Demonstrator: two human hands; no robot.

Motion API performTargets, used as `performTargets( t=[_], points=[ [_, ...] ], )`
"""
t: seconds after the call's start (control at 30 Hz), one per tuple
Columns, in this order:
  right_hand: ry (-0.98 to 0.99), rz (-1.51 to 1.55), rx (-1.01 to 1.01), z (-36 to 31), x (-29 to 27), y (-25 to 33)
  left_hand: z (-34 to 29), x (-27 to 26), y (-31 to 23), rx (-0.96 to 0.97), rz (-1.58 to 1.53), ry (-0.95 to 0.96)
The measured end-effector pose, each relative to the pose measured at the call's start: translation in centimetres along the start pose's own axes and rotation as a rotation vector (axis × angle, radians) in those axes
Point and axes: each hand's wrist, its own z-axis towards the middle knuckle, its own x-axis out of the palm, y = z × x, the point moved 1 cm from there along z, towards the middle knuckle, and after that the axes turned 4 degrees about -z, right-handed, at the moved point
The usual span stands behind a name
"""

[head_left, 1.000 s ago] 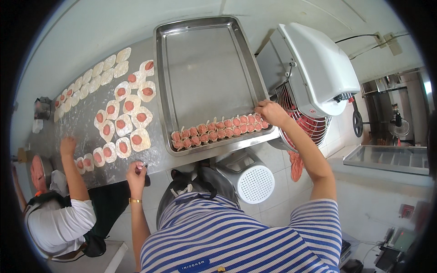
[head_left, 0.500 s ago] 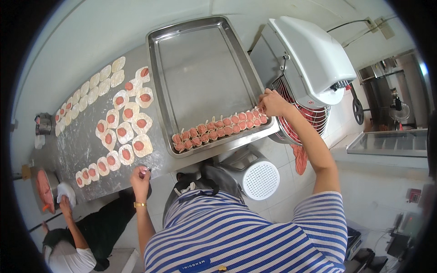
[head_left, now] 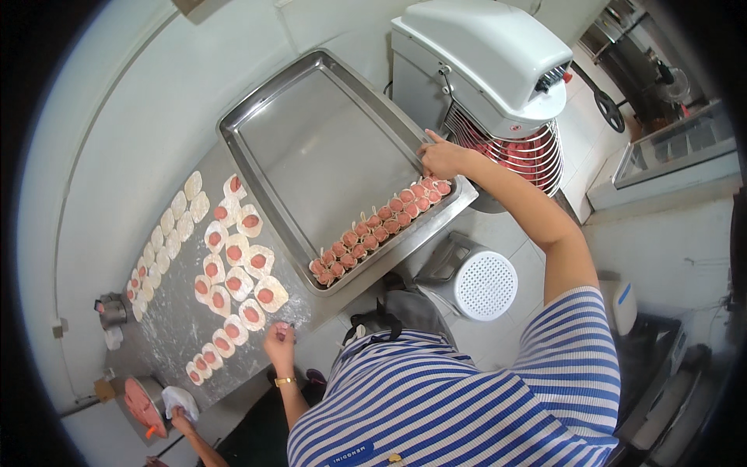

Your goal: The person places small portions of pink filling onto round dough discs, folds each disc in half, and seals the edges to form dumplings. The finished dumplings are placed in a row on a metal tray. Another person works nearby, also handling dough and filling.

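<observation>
My right hand [head_left: 445,158] is at the tray's right side, just above the end of a double row of open-topped meat dumplings [head_left: 379,226]. Its fingers are curled, and what they hold, if anything, is hidden. The dumplings stand along the near edge of a large metal tray [head_left: 327,140]. My left hand [head_left: 280,342], palm up with fingers bent, is over the table's near edge, closed around something small and unclear. Left of the tray lie several round dough wrappers with meat dabs [head_left: 235,253], the closest one [head_left: 271,294] just above that hand.
Bare wrappers [head_left: 178,205] lie in rows at the floured table's [head_left: 167,331] far left. A mixer [head_left: 490,62] with a wire guard and red meat stands right; a white-topped stool [head_left: 485,288] below. Another person's hand [head_left: 183,422] holds a white cloth by a meat bowl [head_left: 142,405].
The view has turned and shifted, so the tray and table appear tilted. My right hand stays by the row's right end; my left hand remains near the table's edge, closed.
</observation>
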Motion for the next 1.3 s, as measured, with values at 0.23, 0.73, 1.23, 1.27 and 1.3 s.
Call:
performTargets(
  t=[0.23, 0.73, 1.23, 1.27, 1.3],
  points=[
    [0.07, 0.046, 0.025, -0.1, -0.5, 0.3, -0.1, -0.3, 0.1, -0.04, -0.081, 0.05],
    [-0.488, 0.761, 0.196, -2.5, -1.5, -1.7, 2.5, 0.9, -14.9, 0.087, -0.083, 0.645],
    [-1.144, 1.512, 0.814, -19.6, 12.6, 10.3, 14.3, 32.3, -29.9, 0.635, 0.372, 1.02],
    [-1.145, 1.536, 0.859, -20.8, 13.6, 11.0, 14.1, 32.9, -30.0, 0.615, 0.383, 1.04],
    [-1.153, 1.56, 0.904, -21.8, 14.6, 11.6, 14.1, 33.3, -29.9, 0.612, 0.375, 1.047]
  ],
)
